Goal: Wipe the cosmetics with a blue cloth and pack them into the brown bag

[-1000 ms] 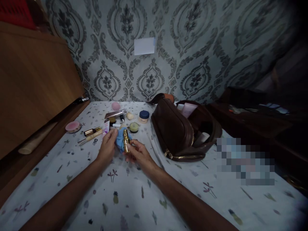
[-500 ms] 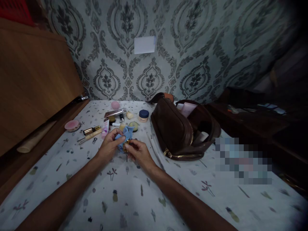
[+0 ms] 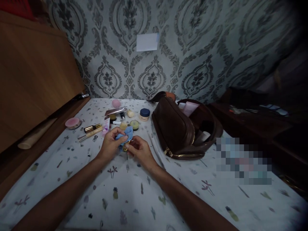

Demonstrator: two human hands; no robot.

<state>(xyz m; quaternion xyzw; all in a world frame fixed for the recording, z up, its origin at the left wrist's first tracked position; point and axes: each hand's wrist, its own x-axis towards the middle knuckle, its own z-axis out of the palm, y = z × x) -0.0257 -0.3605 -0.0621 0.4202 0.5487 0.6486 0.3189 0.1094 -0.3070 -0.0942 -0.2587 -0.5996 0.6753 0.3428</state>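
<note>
My left hand is closed on a crumpled blue cloth, its thumb pressed on top. My right hand pinches a small gold-coloured item against the cloth's lower edge; its exact kind is hard to make out. Just beyond the hands lie a pink-and-white tube, a green round container and a jar with a dark blue lid. A brown bag stands open to the right, with a pink tube inside.
On the left are a pink round compact, a gold-and-black tube and a wooden cabinet. A pink sponge and a metallic tube lie toward the wall. A blurred-out patch covers something right of the bag.
Both hands stay together on the cloth and gold item, with small shifts of the fingers. The gold item is turned slightly. The view has tilted a little.
</note>
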